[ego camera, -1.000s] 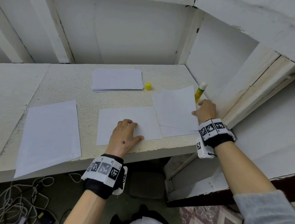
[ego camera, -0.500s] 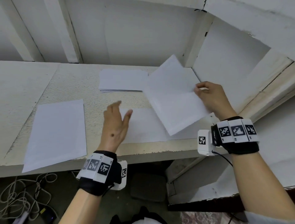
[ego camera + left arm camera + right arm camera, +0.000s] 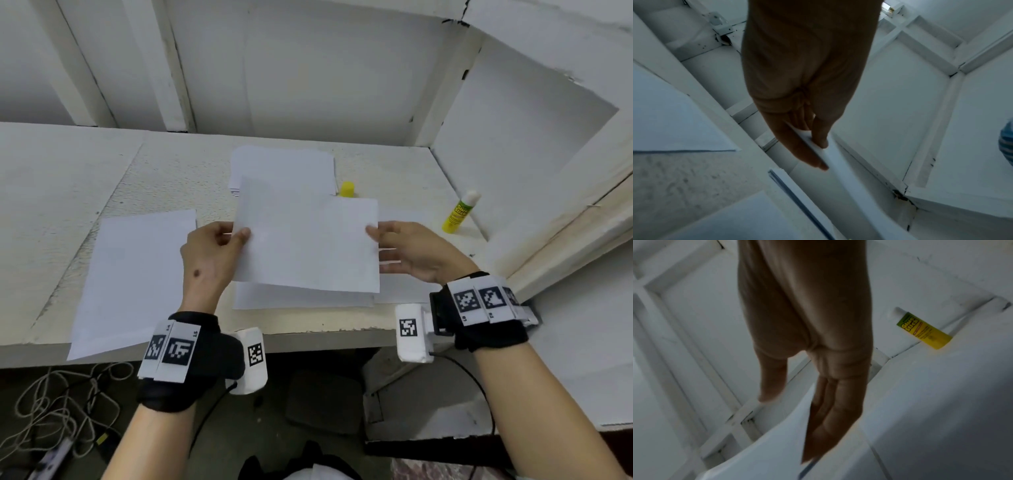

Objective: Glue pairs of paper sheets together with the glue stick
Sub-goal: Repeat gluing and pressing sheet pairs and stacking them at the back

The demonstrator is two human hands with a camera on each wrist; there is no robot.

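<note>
fingers (image 3: 239, 234) of both hands pinch paper sheet (image 3: 308, 243) edges above table (image 3: 164, 178).

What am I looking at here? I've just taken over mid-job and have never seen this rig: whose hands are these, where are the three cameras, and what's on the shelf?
No machine: a person works bare-handed, with a camera band on each wrist. The big picture comes from a head camera looking down; the two dark ones look along each hand.

The left hand and right hand hold one sheet of paper by its side edges, above another sheet lying on the white shelf. In the left wrist view, thumb and fingers pinch the edge.

Also on the shelf: a paper stack at the back, a yellow cap beside it, an uncapped glue stick standing at right, and a separate sheet at left.
</note>
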